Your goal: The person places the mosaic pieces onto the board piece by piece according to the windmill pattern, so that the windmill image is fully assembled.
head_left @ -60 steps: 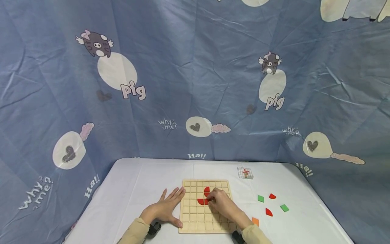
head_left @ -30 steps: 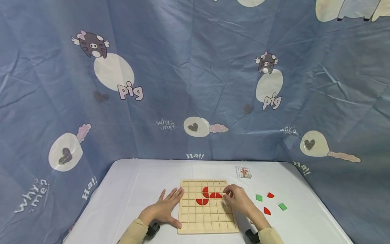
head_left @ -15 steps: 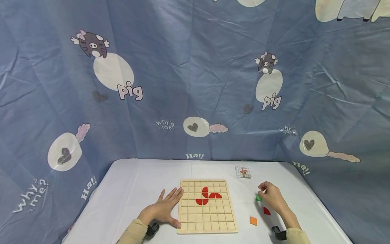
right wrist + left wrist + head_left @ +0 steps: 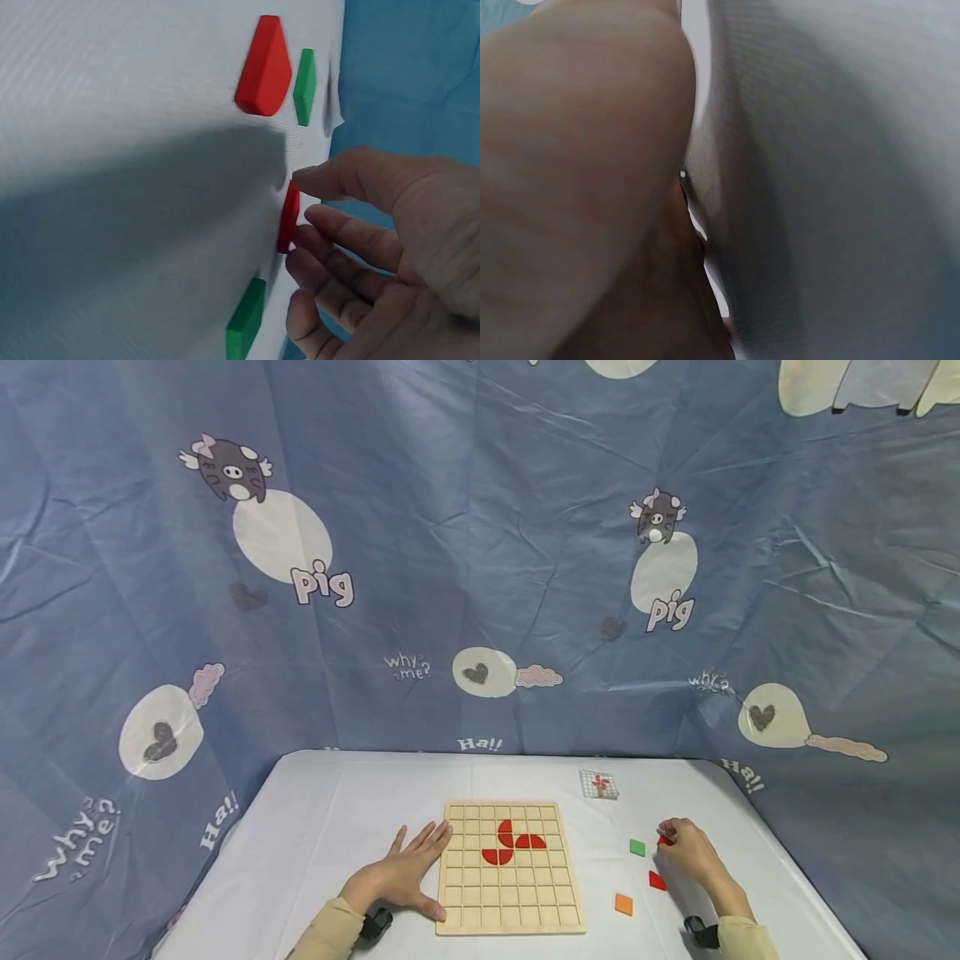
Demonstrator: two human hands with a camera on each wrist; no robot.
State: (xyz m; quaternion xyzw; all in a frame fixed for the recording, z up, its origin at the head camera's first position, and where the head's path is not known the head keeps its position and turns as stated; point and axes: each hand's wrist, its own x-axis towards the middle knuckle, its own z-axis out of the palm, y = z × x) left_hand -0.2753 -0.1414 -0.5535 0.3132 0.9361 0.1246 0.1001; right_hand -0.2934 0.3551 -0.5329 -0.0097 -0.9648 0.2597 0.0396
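My left hand (image 4: 405,872) lies spread out with straight fingers, its fingertips and thumb at the left edge of the wooden grid board (image 4: 525,893). Several red quarter-circle tiles form a pinwheel shape (image 4: 506,841) in the board's squares. On the right of the table, my right hand (image 4: 692,853) has its thumb and fingers around a red quarter-circle tile (image 4: 289,217), seen at its two ends in the right wrist view. In the left wrist view only blurred skin and pale cloth show.
Near the right hand lie a green square tile (image 4: 637,847), another red tile (image 4: 657,880) and an orange square tile (image 4: 624,904). A second green tile (image 4: 246,319) shows in the right wrist view. A pattern card (image 4: 599,784) lies behind the board.
The right hand has left the board, where red tiles now show uncovered, and moved right to a loose red tile. The left hand has stayed at the board's edge.
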